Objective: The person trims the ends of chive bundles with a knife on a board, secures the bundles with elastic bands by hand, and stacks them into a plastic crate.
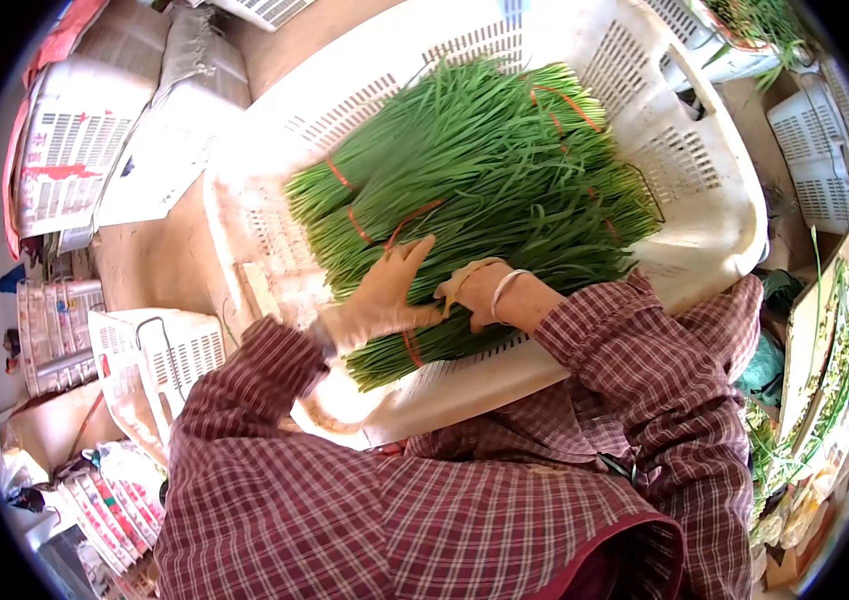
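Outdoors, flat open fingers of both hands press bundled chives in a white basket among stacked newspapers

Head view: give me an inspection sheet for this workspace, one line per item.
Surface: white slotted basket, tilted toward the person, on a brown floor.
Job's things: chive bundles tied with red bands, lying stacked in the basket.
Clutter: printed sacks at left, empty crate beside the basket, loose greens on a box at right.
Grippers: left hand, gloved, flat on the chives; right hand mostly tucked into the bundles, bracelet on the wrist; grip not visible.
Cables: nothing seen.
Surroundings: more white crates at upper right; no other person in view.
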Available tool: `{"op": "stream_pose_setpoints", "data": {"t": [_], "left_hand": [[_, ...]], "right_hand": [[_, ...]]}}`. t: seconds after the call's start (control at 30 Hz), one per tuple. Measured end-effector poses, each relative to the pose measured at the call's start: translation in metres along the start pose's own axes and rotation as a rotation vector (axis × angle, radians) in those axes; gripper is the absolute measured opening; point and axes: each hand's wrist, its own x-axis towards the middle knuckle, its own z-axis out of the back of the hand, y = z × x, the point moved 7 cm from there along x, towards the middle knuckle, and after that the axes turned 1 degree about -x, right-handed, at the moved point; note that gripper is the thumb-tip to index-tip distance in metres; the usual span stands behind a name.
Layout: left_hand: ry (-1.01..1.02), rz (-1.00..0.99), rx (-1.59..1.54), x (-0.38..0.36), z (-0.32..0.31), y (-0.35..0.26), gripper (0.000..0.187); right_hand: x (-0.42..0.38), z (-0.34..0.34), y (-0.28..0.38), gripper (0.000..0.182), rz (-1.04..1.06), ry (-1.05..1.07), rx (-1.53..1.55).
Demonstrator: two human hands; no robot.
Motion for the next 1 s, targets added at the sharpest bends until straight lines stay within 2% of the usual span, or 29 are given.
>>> {"op": "stream_pose_setpoints", "data": {"t": [0.07,0.13,0.2,0.27,0.3,0.33,0.43,0.47,0.53,0.6,0.63,0.67,0.7,0.77,0.8,0.83,0.87,0.9,0.93,0.97,1.0], "left_hand": [[-0.054,-0.072,0.093,-0.019,-0.004,-0.029,0.118],[0.015,0.020,0.332,-0.030,-0.025,-0.029,0.129],[0.010,0.033,0.363,-0.031,-0.042,-0.024,0.130],[-0.018,0.077,0.476,-0.030,-0.051,-0.019,0.131],[0.004,0.104,0.516,-0.027,-0.057,-0.016,0.129],[0.001,0.096,0.521,-0.024,-0.063,-0.014,0.129],[0.021,0.126,0.681,-0.017,-0.089,0.004,0.123],[0.021,0.122,0.683,-0.015,-0.097,0.011,0.123],[-0.043,0.082,0.743,-0.014,-0.105,0.018,0.123],[-0.027,0.060,0.701,-0.018,-0.103,0.015,0.122],[-0.045,0.068,0.701,-0.021,-0.102,0.012,0.123],[-0.061,0.063,0.705,-0.017,-0.098,0.008,0.123],[0.001,0.073,0.704,-0.016,-0.097,0.011,0.124],[0.026,0.110,0.715,-0.019,-0.096,-0.001,0.124],[0.033,0.162,0.723,-0.018,-0.090,-0.007,0.125],[0.002,0.122,0.635,-0.017,-0.084,-0.017,0.111],[-0.002,0.117,0.642,-0.015,-0.079,-0.024,0.111],[-0.089,-0.016,0.597,-0.011,-0.072,-0.041,0.100],[-0.172,-0.149,0.547,-0.009,-0.065,-0.060,0.089],[-0.344,-0.260,0.500,-0.004,-0.051,-0.087,0.057],[-0.339,-0.265,0.502,0.009,-0.051,-0.091,0.057]], "right_hand": [[-0.002,0.000,0.000,0.081,0.013,-0.017,-0.021],[-0.003,0.000,0.003,0.081,0.031,-0.014,-0.069],[0.005,-0.006,-0.003,0.077,-0.032,0.008,-0.031],[0.014,-0.016,-0.007,0.074,-0.050,0.020,-0.130],[0.005,-0.010,-0.006,0.063,-0.055,0.023,-0.175],[0.003,-0.008,-0.010,0.063,-0.062,0.017,-0.176],[-0.010,0.013,-0.029,0.044,-0.141,-0.177,-0.131],[-0.022,0.027,-0.040,0.047,-0.204,-0.272,-0.129],[-0.066,0.060,-0.060,0.043,-0.237,-0.465,-0.044],[-0.120,0.091,-0.079,0.042,-0.301,-0.570,-0.005],[-0.162,0.105,-0.082,0.036,-0.421,-0.612,0.035],[-0.200,0.112,-0.080,0.029,-0.521,-0.640,0.041],[-0.219,0.105,-0.096,0.027,-0.673,-0.497,-0.194],[-0.292,0.084,-0.102,0.025,-0.348,-1.172,-0.103],[-0.328,0.085,-0.078,0.023,-0.164,-1.307,0.050],[-0.352,0.069,-0.083,0.036,-0.053,-1.330,0.325],[-0.373,0.057,-0.072,0.034,-0.230,-1.269,0.155],[-0.392,0.041,-0.069,0.033,-0.291,-1.273,0.298],[-0.411,0.027,-0.060,0.033,-0.449,-1.239,0.390],[-0.421,0.005,-0.059,0.029,-0.445,-1.466,0.657],[-0.431,-0.015,-0.056,0.031,-0.489,-1.503,0.767]]}}
